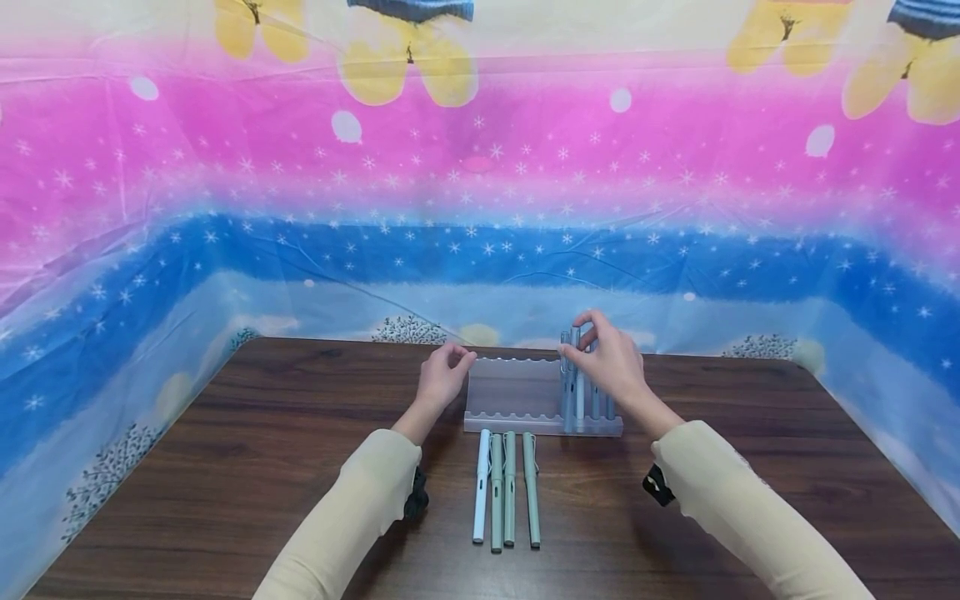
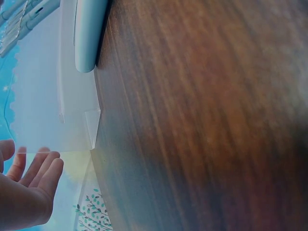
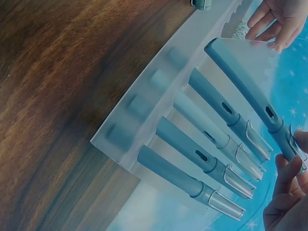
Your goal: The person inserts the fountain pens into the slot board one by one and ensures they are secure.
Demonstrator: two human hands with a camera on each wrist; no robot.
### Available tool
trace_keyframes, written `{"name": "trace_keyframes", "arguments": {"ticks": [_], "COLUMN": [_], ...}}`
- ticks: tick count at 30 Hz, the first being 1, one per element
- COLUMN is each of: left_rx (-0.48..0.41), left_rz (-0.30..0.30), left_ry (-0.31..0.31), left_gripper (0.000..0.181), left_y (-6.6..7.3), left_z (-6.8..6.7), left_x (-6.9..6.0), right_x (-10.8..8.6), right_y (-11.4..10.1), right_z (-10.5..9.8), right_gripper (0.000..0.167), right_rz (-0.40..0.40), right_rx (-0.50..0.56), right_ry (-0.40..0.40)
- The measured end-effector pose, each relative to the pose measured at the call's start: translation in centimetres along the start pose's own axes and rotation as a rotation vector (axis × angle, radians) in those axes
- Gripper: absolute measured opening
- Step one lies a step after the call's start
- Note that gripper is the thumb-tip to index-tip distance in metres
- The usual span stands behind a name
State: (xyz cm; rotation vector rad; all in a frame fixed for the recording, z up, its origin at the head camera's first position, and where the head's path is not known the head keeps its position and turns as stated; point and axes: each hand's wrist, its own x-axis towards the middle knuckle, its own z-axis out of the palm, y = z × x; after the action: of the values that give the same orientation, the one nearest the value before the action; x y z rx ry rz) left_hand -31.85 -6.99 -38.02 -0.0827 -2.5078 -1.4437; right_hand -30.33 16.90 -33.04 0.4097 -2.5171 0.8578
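Observation:
My right hand (image 1: 609,360) pinches a blue-grey pen (image 3: 245,84) near its clip end, above the clear pen rack (image 1: 516,387). The held pen is tilted, its lower end close to the rack's slots. Several capped pens (image 3: 202,154) with metal clips stand side by side in the right part of the rack. At the rack's upper left corner, my left hand (image 1: 444,375) pinches the edge between thumb and fingers. In the left wrist view, that hand (image 2: 31,187) has fingertips at the translucent panel's edge.
In front of the rack lie a light blue pen (image 1: 481,487) and three grey-green pens (image 1: 510,487) on the dark wooden table (image 1: 315,467). A printed cloth (image 1: 480,250) hangs around the table's back and sides.

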Motion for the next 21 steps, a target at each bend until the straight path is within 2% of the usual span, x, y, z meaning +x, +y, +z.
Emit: {"name": "trace_keyframes", "arguments": {"ticks": [13, 21], "left_rx": [-0.001, 0.002], "left_rz": [-0.01, -0.007], "left_ry": [-0.002, -0.002], "left_gripper": [0.021, 0.02], "left_y": [0.0, 0.0], "left_z": [0.1, 0.0], "left_x": [0.0, 0.0], "right_x": [0.3, 0.7], "right_y": [-0.5, -0.6], "right_z": [0.7, 1.3], "right_gripper": [0.035, 0.035], "right_rz": [-0.036, -0.073], "right_rx": [0.002, -0.003], "right_ry": [0.053, 0.117]}}
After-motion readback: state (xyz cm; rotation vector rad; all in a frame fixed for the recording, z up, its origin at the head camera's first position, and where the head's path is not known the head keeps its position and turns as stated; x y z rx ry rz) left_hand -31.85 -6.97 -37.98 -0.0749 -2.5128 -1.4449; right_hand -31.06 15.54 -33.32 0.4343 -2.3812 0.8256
